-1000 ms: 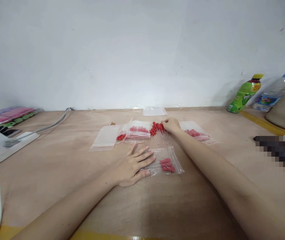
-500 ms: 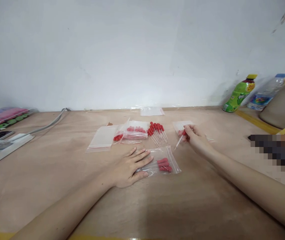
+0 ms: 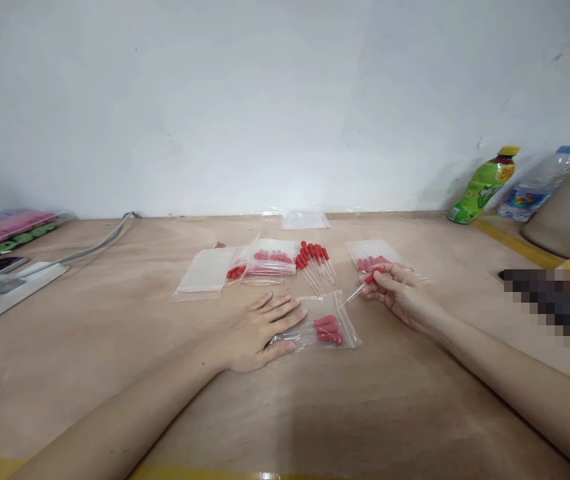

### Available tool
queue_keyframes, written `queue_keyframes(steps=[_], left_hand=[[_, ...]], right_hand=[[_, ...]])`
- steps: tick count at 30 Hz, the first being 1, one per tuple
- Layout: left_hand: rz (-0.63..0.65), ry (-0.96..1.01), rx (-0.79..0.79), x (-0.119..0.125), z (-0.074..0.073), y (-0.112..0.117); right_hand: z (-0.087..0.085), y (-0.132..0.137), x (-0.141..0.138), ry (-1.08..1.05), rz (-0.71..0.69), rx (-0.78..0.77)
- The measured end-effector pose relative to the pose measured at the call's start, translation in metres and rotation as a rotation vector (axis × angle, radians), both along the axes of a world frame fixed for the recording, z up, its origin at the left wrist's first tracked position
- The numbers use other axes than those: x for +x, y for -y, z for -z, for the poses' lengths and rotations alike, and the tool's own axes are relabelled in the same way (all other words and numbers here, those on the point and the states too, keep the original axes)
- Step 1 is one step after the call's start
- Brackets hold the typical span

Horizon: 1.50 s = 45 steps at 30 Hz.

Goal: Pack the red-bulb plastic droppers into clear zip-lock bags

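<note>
My left hand (image 3: 259, 330) lies flat with fingers spread on the left end of a clear zip bag (image 3: 327, 323) that holds three red-bulbed droppers. My right hand (image 3: 397, 290) is closed in a pinch on one dropper (image 3: 362, 288) by its red bulb, its clear tip pointing at the bag's upper right corner. Behind the bag lies a loose pile of droppers (image 3: 315, 261). Filled bags sit at the back left (image 3: 269, 261) and back right (image 3: 372, 257).
An empty flat bag (image 3: 202, 273) lies left of the filled ones, another (image 3: 305, 220) by the wall. A green bottle (image 3: 482, 185) and a clear bottle (image 3: 535, 183) stand far right. A power strip with cable (image 3: 19, 277) and pink items (image 3: 7, 227) occupy the left.
My right hand took one dropper from the loose pile, drew it right and down, and now brings its tip toward the bag under my left hand. The left hand stayed put.
</note>
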State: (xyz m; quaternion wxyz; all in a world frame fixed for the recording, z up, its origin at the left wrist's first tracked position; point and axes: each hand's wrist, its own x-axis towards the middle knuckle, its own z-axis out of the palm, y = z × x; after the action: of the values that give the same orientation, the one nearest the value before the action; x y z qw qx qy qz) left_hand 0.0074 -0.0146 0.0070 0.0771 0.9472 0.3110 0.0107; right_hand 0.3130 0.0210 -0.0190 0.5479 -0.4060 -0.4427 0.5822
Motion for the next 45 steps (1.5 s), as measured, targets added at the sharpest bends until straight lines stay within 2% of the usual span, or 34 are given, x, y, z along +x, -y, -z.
queue_keyframes(steps=[5, 8, 10, 13, 15, 18, 24, 33, 38, 42, 45], left_hand=[[0.001, -0.006, -0.002, 0.0, 0.001, 0.0], [0.008, 0.0, 0.0, -0.001, 0.001, -0.001], [0.011, 0.002, 0.004, -0.001, 0.001, -0.001], [0.008, 0.004, 0.005, -0.001, 0.0, -0.001], [0.007, 0.009, 0.003, 0.0, 0.0, 0.0], [0.012, 0.022, 0.0, 0.0, 0.0, 0.0], [0.003, 0.024, -0.011, 0.0, -0.001, -0.001], [0.013, 0.01, -0.003, 0.0, 0.0, -0.002], [0.02, 0.034, 0.017, -0.001, 0.002, -0.003], [0.019, 0.049, 0.025, -0.002, 0.003, -0.003], [0.026, 0.058, 0.029, -0.002, 0.004, -0.004]], right_hand=[[0.002, 0.008, -0.009, 0.049, -0.065, 0.013], [0.0, 0.011, -0.008, 0.267, -0.166, 0.062], [-0.003, 0.012, -0.006, 0.502, -0.23, 0.175], [-0.007, 0.012, -0.005, 0.79, -0.245, 0.433], [-0.007, 0.011, -0.006, 0.875, -0.219, 0.571], [-0.005, 0.01, -0.012, 0.927, -0.199, 0.65], [-0.003, 0.009, -0.022, 0.926, -0.234, 0.655], [0.004, 0.009, -0.024, 0.974, -0.091, 0.576], [-0.002, 0.01, -0.034, 0.903, -0.039, 0.43], [-0.004, 0.008, -0.034, 0.999, -0.147, 0.543], [-0.004, 0.007, -0.034, 1.022, -0.104, 0.552]])
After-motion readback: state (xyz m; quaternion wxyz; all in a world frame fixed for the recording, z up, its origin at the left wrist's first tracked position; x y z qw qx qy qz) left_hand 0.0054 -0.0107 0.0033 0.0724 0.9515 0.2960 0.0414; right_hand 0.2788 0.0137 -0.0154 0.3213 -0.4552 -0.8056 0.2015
